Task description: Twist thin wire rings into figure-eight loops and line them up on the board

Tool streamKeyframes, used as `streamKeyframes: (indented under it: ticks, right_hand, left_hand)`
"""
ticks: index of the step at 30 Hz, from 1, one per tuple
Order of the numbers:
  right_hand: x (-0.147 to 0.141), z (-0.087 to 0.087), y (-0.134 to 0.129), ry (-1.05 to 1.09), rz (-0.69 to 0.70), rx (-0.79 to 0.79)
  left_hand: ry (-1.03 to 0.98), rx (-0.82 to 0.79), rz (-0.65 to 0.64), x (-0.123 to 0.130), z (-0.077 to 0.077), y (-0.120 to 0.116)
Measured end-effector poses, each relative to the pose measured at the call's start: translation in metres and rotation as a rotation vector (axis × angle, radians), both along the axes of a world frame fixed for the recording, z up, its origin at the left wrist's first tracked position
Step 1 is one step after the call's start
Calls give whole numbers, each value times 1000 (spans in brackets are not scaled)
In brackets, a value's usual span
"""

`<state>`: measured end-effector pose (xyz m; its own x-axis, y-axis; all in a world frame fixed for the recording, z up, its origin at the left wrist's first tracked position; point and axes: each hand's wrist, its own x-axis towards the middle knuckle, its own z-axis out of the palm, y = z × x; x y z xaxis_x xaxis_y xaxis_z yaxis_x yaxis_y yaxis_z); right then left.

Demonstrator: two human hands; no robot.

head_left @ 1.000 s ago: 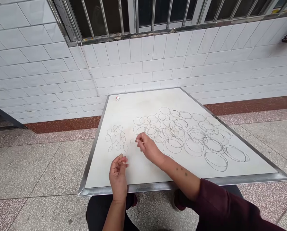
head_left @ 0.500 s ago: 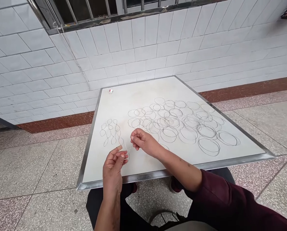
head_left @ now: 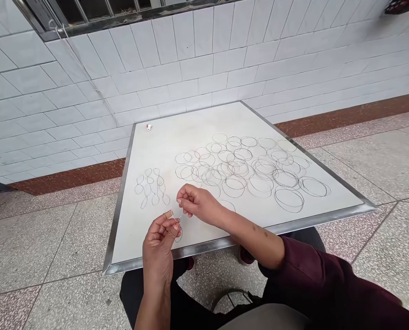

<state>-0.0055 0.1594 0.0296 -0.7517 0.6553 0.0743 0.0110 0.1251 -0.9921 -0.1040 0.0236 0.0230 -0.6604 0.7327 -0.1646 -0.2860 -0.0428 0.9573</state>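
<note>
Between my two hands is a thin wire loop, twisted near its middle. My left hand pinches it between thumb and fingers, and part of the loop hangs below the fingertips. Just above and to the right, my right hand is closed, its thumb and forefinger gripping the upper end of the wire. Left of the hands, several twisted wire loops lie in short chain-like shapes. To the right, many round wire rings lie spread out and overlapping.
The white table has a metal edge close to my lap. A small red and white object sits at its far left corner. Behind stands a white tiled wall with a barred window and a hanging cord.
The view has shifted slightly. The wire between my hands has turned, and its lower loop now hangs beneath my left fingertips. Both hands keep their grip.
</note>
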Motion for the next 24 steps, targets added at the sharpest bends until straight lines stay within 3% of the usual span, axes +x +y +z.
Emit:
streamKeyframes:
  ticks: [9, 16, 24]
  right_hand:
    - [0, 5, -2, 30, 15, -67]
    - [5, -3, -7, 166, 239, -306]
    - [8, -15, -13, 268, 294, -359]
  left_hand:
    - [-37, 29, 45, 7, -1, 1]
    - [-172, 77, 58, 8, 4, -1]
    - [-238, 71, 49, 12, 2, -1]
